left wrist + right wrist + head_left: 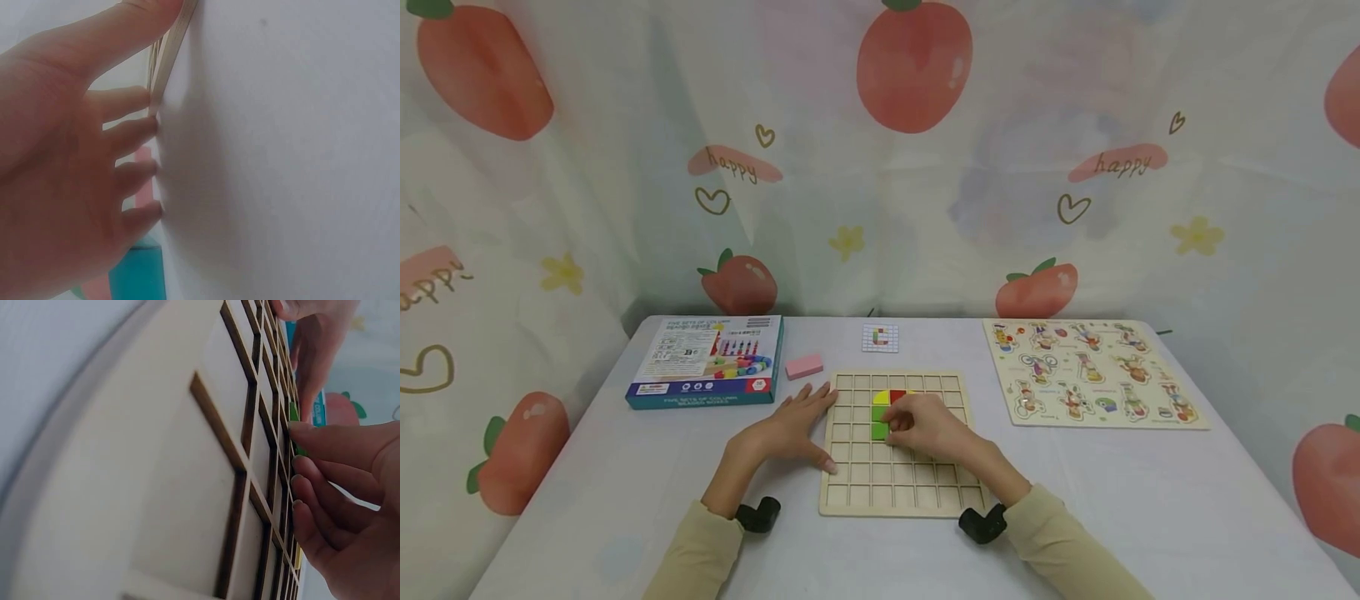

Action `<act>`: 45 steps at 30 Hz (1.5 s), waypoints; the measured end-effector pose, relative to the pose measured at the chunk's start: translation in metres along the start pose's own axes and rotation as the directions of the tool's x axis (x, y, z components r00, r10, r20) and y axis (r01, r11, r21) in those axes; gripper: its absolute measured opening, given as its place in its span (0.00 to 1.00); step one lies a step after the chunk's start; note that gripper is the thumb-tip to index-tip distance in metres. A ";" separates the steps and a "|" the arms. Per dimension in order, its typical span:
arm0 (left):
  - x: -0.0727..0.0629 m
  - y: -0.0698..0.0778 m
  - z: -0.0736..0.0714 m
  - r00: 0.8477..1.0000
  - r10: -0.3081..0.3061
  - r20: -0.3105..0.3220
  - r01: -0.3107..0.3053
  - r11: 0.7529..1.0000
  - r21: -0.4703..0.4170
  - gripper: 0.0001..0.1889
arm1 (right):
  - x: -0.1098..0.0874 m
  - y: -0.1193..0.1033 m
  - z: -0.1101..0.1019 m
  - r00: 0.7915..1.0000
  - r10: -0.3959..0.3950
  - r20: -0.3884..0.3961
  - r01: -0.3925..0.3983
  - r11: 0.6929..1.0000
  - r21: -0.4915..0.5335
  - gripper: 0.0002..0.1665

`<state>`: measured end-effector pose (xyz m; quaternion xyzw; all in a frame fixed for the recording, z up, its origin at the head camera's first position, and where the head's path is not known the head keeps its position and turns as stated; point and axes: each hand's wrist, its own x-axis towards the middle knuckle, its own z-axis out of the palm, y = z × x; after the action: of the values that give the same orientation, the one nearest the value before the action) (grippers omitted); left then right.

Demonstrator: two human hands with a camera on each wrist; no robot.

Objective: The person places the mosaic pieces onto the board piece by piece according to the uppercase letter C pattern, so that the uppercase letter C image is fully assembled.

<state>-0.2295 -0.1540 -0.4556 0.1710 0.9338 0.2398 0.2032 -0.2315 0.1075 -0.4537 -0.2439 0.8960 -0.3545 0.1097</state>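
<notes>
The person's right hand (928, 427) is bringing thumb and index finger close together at the lower of two green square tiles (879, 431); the right wrist view is showing green between the two fingertips, which the head view is hiding, though I cannot tell whether they are clamping that tile or only touching it. The two tiles are sitting one behind the other on the pale wooden grid board (850, 500), left of its middle. Just beyond them, a yellow rounded tile (881, 398) and a red tile (897, 396) are lying side by side, the red one partly covered by the hand. The left hand (786, 427) is resting with fingers spread at the board's left edge; the left wrist view is revealing its palm side and the thumb touching the board's side. Farther out, a pink rectangular block (804, 367) is lying beyond the left hand, beside a teal-and-white cardboard box (703, 362) at far left. A small white gridded card (880, 338) is lying behind the board, and a cream picture board with cartoon figures (1097, 375) is occupying the far right.
</notes>
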 end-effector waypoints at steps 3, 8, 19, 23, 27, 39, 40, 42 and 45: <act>0.000 0.000 0.001 1.000 0.003 0.004 -0.003 1.000 -0.003 0.60 | -0.002 0.003 0.000 1.000 -0.016 0.012 0.016 1.000 -0.007 0.14; -0.001 0.002 0.002 1.000 0.006 0.002 -0.006 1.000 -0.015 0.60 | -0.011 0.012 -0.005 0.998 -0.062 0.014 0.062 0.998 -0.017 0.15; -0.003 0.002 0.000 1.000 0.006 -0.010 -0.006 0.999 -0.038 0.60 | -0.041 0.024 -0.022 0.996 -0.071 -0.060 0.069 0.997 -0.033 0.11; -0.004 0.002 0.000 1.000 0.005 -0.016 -0.006 0.999 -0.035 0.59 | -0.053 0.032 -0.030 0.993 -0.092 -0.076 0.089 0.995 -0.041 0.10; -0.003 0.002 0.001 1.000 0.005 -0.021 -0.005 0.999 -0.033 0.59 | -0.065 0.040 -0.037 0.991 -0.102 -0.091 0.098 0.994 -0.048 0.09; -0.002 0.001 0.002 1.000 0.002 -0.026 -0.002 1.000 -0.021 0.60 | -0.097 0.053 -0.053 0.991 -0.077 -0.111 0.069 0.995 -0.071 0.07; -0.002 0.001 0.002 1.000 0.000 -0.025 0.000 1.000 -0.020 0.60 | -0.100 0.055 -0.053 0.990 -0.080 -0.113 0.073 0.995 -0.067 0.07; -0.003 0.001 0.002 1.000 -0.001 -0.024 0.000 1.000 -0.020 0.60 | -0.105 0.056 -0.055 0.990 -0.089 -0.111 0.083 0.995 -0.063 0.06; -0.004 0.002 0.001 1.000 -0.001 -0.026 0.000 1.000 -0.025 0.59 | -0.111 0.058 -0.057 0.987 -0.116 -0.114 0.110 0.992 -0.060 0.05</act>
<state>-0.2254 -0.1537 -0.4544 0.1651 0.9333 0.2535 0.1934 -0.1784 0.2337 -0.4497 -0.2759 0.8949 -0.3495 0.0301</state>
